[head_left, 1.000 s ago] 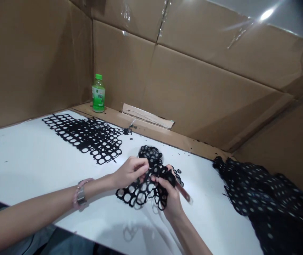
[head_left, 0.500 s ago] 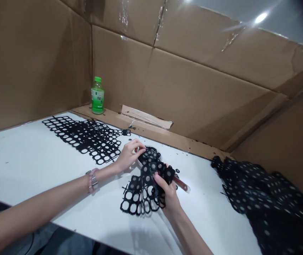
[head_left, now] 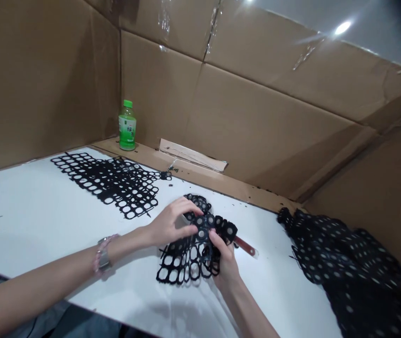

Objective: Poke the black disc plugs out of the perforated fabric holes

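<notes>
Above white table (head_left: 274,272) — left hand (head_left: 172,223) arched, grip spread; right hand (head_left: 226,263) upturned, pinching black mesh (head_left: 202,233).

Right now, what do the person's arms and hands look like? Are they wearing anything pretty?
The left hand has a pink beaded bracelet at its wrist, with a shiny silvery piece beside the beads. The right hand has nothing on its wrist that I can see. No gloves, and no sleeves show on either forearm.

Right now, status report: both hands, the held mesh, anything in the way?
Right hand gripping bunched black mesh. Left hand at mesh, thumb and fingers apart. Brown handle jutting past right hand.
</notes>
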`<act>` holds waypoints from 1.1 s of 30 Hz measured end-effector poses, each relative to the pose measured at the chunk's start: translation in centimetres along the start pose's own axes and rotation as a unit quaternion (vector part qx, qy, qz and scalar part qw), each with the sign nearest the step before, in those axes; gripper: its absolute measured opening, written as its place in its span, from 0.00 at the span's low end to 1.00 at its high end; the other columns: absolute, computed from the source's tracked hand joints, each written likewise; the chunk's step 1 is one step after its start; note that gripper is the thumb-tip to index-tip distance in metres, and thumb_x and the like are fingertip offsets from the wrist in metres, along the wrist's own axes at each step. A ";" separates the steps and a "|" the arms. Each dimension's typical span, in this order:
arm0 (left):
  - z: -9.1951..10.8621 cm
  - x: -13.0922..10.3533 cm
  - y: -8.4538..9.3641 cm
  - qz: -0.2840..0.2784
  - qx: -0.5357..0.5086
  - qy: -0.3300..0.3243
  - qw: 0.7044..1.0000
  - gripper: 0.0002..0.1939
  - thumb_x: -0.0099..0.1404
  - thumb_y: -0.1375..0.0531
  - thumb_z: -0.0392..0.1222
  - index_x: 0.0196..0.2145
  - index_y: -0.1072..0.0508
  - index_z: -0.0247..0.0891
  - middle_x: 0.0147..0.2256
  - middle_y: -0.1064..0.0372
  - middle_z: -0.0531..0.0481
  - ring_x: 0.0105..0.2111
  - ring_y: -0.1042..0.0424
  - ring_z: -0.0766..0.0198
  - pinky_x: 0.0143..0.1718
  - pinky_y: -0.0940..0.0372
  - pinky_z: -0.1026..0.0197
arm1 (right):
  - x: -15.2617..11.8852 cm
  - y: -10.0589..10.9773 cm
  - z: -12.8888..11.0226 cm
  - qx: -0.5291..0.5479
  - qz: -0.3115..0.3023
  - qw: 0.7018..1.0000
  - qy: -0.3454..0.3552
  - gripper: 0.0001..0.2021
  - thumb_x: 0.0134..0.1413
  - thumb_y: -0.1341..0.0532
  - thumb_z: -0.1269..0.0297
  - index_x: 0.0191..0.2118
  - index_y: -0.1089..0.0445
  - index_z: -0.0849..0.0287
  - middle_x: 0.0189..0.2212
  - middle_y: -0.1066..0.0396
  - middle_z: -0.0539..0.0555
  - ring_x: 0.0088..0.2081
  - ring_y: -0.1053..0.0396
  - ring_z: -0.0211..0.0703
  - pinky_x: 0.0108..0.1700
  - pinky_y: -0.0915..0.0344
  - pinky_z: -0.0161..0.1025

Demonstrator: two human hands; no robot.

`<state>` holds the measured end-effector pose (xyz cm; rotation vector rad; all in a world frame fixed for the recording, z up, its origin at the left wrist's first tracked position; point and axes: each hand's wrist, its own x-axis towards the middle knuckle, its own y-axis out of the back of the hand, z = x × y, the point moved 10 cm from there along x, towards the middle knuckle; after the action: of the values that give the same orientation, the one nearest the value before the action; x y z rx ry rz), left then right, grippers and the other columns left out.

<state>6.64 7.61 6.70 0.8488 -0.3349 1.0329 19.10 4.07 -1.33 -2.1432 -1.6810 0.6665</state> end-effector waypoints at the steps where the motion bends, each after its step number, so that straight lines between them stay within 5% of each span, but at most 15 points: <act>1: 0.2 -0.1 -0.7 -0.024 -0.021 0.015 0.999 0.15 0.60 0.41 0.50 0.39 0.29 0.36 0.39 0.29 0.44 0.41 0.34 0.55 0.46 0.40 0.55 | 0.0 0.0 -0.1 0.000 -0.003 1.000 0.002 0.15 0.33 0.29 0.64 0.32 0.29 0.56 0.28 0.25 0.48 0.36 0.27 0.48 0.39 0.31 0.42; 6: -1.0 -0.4 -1.6 -0.034 -0.127 0.110 0.985 0.11 0.61 0.43 0.46 0.28 0.31 0.35 0.27 0.33 0.51 0.29 0.35 0.63 0.35 0.38 0.63 | 0.3 0.0 -0.3 -0.088 -0.049 0.995 0.025 0.13 0.39 0.30 0.62 0.34 0.30 0.54 0.33 0.26 0.48 0.37 0.28 0.47 0.39 0.32 0.41; 10: -1.1 -0.2 -1.9 -0.062 -0.171 0.116 0.976 0.13 0.63 0.46 0.47 0.27 0.32 0.35 0.26 0.36 0.53 0.27 0.37 0.65 0.32 0.40 0.65 | 0.5 -0.2 0.2 -0.180 -0.099 0.978 0.029 0.14 0.43 0.32 0.61 0.38 0.30 0.54 0.34 0.27 0.49 0.36 0.30 0.46 0.36 0.33 0.39; 16: -0.4 -0.9 1.2 0.103 -0.051 0.074 0.991 0.09 0.59 0.39 0.43 0.30 0.35 0.37 0.30 0.38 0.53 0.32 0.38 0.64 0.36 0.42 0.64 | 0.2 -1.0 -0.8 -0.192 -0.124 0.970 0.082 0.11 0.47 0.34 0.62 0.38 0.30 0.55 0.35 0.30 0.49 0.41 0.33 0.46 0.47 0.38 0.42; 22: 0.6 -1.2 -1.7 -0.021 -0.045 0.037 0.998 0.14 0.59 0.39 0.46 0.25 0.40 0.38 0.23 0.44 0.57 0.23 0.43 0.69 0.26 0.45 0.66 | -0.1 -1.7 -1.9 -0.245 -0.124 0.953 0.125 0.08 0.48 0.34 0.62 0.33 0.32 0.56 0.30 0.32 0.46 0.35 0.34 0.42 0.42 0.38 0.37; 29: 1.1 -0.9 -2.1 -0.069 0.007 0.011 0.998 0.07 0.64 0.49 0.38 0.29 0.36 0.37 0.26 0.37 0.51 0.26 0.38 0.66 0.30 0.41 0.65 | -0.1 -1.9 -2.1 -0.215 -0.120 0.961 0.126 0.09 0.46 0.33 0.64 0.34 0.33 0.55 0.29 0.34 0.46 0.33 0.35 0.40 0.39 0.38 0.36; 33: 0.6 -0.7 -1.5 -0.050 0.025 0.015 0.998 0.07 0.61 0.49 0.35 0.28 0.32 0.37 0.23 0.34 0.53 0.23 0.37 0.67 0.26 0.42 0.66 | 0.1 -0.9 -1.1 -0.155 -0.080 0.981 0.082 0.08 0.43 0.33 0.64 0.32 0.30 0.56 0.31 0.28 0.48 0.36 0.31 0.44 0.41 0.36 0.40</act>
<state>7.62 6.39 5.94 0.8853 -0.2406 0.9627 18.97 4.46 0.02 -2.1610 -1.9406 0.1846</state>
